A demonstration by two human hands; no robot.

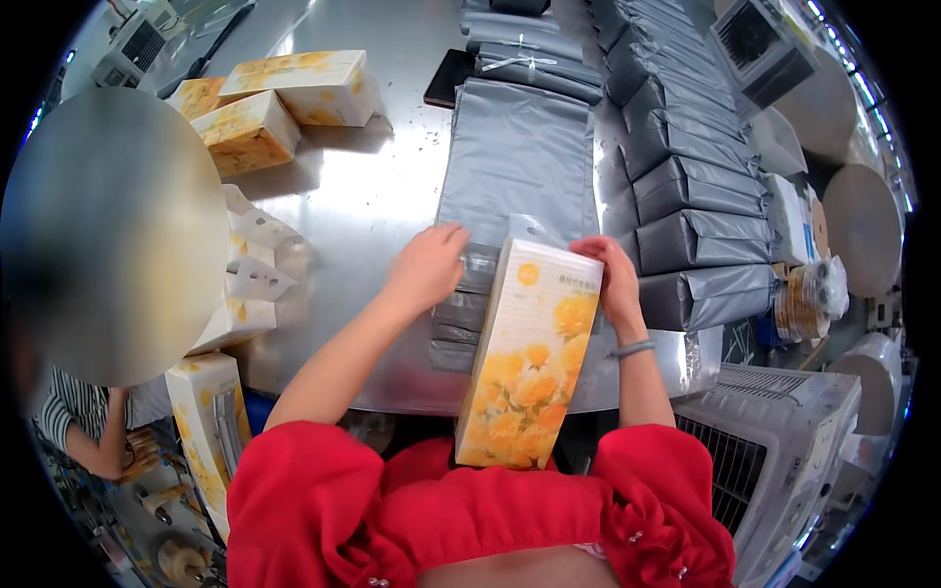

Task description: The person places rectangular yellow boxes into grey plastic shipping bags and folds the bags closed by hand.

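Note:
A tall white pack with a yellow flower print point(531, 363) leans between my forearms. Its lower end is by my red top and its upper end lies over a stack of flat grey plastic bags point(520, 147). A clear hang tab stands out from its top. Around the pack's upper right corner curl the fingers of my right hand point(616, 282), a grey band on that wrist. My left hand point(428, 265) is closed at the left edge of the top grey bag, fingertips on its rim beside the bag's open end.
Filled grey bags point(701, 238) stand in a long row along the right. More flower-print packs point(299, 83) lie at the far left, others point(211, 412) nearer. A dark phone point(449, 78) lies beside the bags. An air cooler point(774, 431) stands right; a person sits at lower left.

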